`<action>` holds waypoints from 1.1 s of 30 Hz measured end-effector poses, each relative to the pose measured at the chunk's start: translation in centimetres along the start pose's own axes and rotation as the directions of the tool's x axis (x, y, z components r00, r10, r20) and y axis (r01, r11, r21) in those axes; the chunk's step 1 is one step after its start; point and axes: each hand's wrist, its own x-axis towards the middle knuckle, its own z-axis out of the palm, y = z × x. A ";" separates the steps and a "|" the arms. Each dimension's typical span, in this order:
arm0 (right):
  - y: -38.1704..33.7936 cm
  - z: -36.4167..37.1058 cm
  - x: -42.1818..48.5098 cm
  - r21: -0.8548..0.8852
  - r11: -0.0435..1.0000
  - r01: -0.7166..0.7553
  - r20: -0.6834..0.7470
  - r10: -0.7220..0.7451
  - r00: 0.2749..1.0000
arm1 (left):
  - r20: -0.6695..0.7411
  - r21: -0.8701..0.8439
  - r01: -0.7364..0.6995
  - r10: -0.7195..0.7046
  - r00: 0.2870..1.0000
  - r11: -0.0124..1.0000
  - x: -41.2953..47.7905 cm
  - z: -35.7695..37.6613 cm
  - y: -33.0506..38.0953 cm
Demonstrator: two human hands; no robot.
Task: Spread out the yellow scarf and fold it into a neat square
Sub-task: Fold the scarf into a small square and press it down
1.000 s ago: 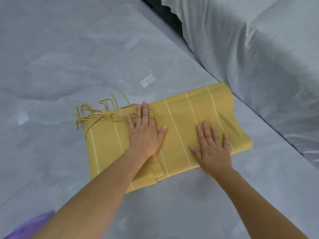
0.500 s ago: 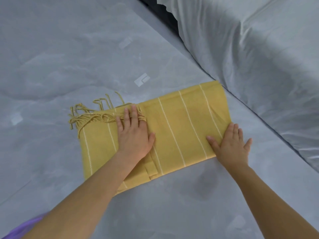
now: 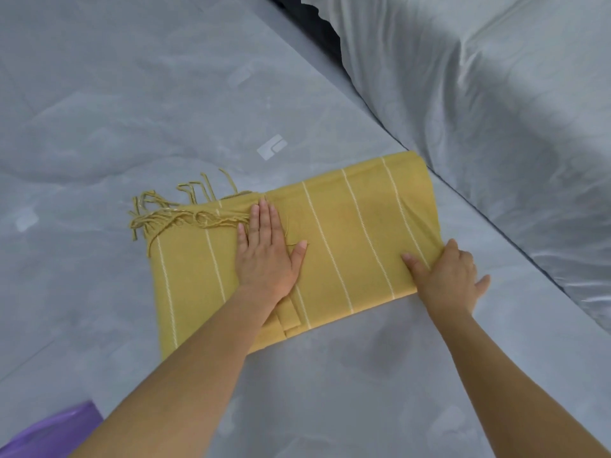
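Cloth (image 3: 132,94), grey and wrinkly, lay flat across most of the picture. A big white cover (image 3: 496,110) was bunched up in the upper right, and its edge ran just beside the far right corner of my yellow scarf (image 3: 347,233). A dark gap (image 3: 317,24) showed at the top middle. A small white patch (image 3: 271,147) sat on the grey cloth above the scarf. Something purple (image 3: 49,438) peeked in at the bottom left corner.

The scarf lay in the middle of the picture, folded into a long shape with thin white lines. Its fringe (image 3: 172,216) stuck out at the left.

My left hand (image 3: 267,256) lay flat on the scarf with straight fingers, pressing down beside the fringe. My right hand (image 3: 446,279) held the scarf's lower right corner. The thumb (image 3: 411,261) was on top and some fingers were tucked under the edge. Both my arms reached up from the bottom of the picture.
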 end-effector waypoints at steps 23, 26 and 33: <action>-10.0 -6.2 -11.3 0.694 0.660 0.286 -0.165 -0.242 0.956 | -0.059 -0.095 -0.043 0.037 0.998 0.995 -3.6 0.2 -3.0; -12.5 -5.6 -14.3 0.624 0.646 0.439 -0.224 -0.391 0.893 | -0.075 -0.210 0.044 -0.061 0.995 0.977 -3.7 -0.9 -5.3; -18.0 -1.1 -21.3 0.365 0.520 0.772 -0.407 -0.657 0.635 | -0.179 -0.473 0.137 -0.247 0.952 0.870 -5.4 -3.8 -13.2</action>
